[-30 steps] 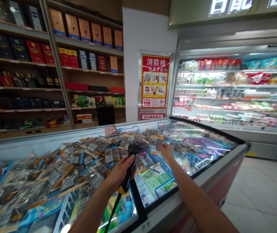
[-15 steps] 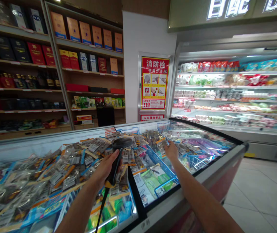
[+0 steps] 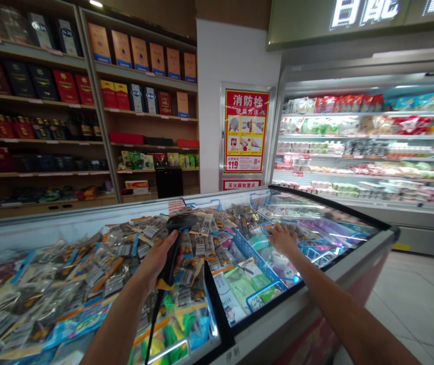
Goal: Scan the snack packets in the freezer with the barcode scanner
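Note:
My left hand [image 3: 158,261] is wrapped round the grip of a black barcode scanner [image 3: 169,258], whose head points away over the chest freezer [image 3: 253,322]. A dark cord hangs from the scanner's lower end. Beneath and around it lie many clear packets [image 3: 105,268] of dark food with orange and blue edges. My right hand [image 3: 283,239] is farther off to the right, fingers spread, palm down over packets in the freezer's right part. What lies under its palm is hidden.
A blue plastic basket [image 3: 253,253] divides the freezer goods beside green bags [image 3: 240,281]. The freezer's black-edged glass lid [image 3: 316,210] covers its right end. Shelves of boxes [image 3: 139,53] stand behind, and a lit refrigerated display [image 3: 369,147] is at the right.
My right hand has let go of a packet and spread its fingers, now a little farther right in view. My left hand still holds the scanner, slightly farther left.

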Demonstrator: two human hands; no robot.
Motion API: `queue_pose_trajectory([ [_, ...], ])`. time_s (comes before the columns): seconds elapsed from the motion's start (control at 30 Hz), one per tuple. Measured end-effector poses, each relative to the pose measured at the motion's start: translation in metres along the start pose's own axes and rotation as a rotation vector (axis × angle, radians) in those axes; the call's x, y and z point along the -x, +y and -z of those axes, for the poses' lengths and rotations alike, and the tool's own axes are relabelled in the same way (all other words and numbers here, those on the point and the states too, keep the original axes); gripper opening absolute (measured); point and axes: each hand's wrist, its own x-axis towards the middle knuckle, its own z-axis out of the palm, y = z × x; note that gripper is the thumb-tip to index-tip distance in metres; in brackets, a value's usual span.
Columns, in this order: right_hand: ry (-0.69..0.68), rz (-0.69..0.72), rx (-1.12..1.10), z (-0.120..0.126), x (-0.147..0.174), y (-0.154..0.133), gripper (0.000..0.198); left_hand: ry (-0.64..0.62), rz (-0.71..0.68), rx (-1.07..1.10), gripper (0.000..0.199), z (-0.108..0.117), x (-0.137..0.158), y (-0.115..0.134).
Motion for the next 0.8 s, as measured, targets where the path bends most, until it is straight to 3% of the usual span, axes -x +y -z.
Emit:
queue_pose_trajectory([
  [0.07, 0.064, -0.063, -0.081, 0.005, -0.003, -0.004, 0.034, 0.009, 0.002, 0.020, 0.028, 0.000, 0.001, 0.002],
  [0.17, 0.144, -0.070, -0.322, 0.013, -0.002, -0.041, 0.038, 0.006, 0.002, 0.014, 0.027, 0.001, 0.001, 0.003],
  [0.27, 0.090, 0.035, -0.456, 0.019, -0.001, -0.103, 0.039, -0.007, -0.009, -0.009, 0.030, 0.003, 0.000, 0.002],
  [0.3, 0.015, 0.066, -0.574, 0.021, -0.001, -0.124, 0.038, -0.006, -0.017, -0.010, 0.031, 0.004, 0.000, 0.002],
  [0.43, -0.054, 0.053, -0.630, 0.024, -0.002, -0.185, 0.047, -0.001, -0.028, -0.032, 0.033, 0.010, -0.001, 0.003],
  [0.57, -0.105, -0.065, -0.642, 0.025, -0.004, -0.205, 0.047, -0.015, -0.043, -0.151, 0.039, 0.016, 0.003, 0.010],
  [0.63, -0.054, -0.070, -0.636, 0.026, -0.006, -0.207, 0.049, 0.008, -0.044, -0.225, 0.041, 0.019, 0.006, 0.014],
  [0.73, 0.099, 0.118, -0.576, 0.027, -0.012, -0.207, 0.054, 0.104, -0.025, -0.314, 0.040, 0.023, 0.008, 0.016],
  [0.8, 0.097, 0.283, -0.516, 0.028, -0.016, -0.207, 0.054, 0.126, -0.014, -0.356, 0.039, 0.024, 0.008, 0.016],
])
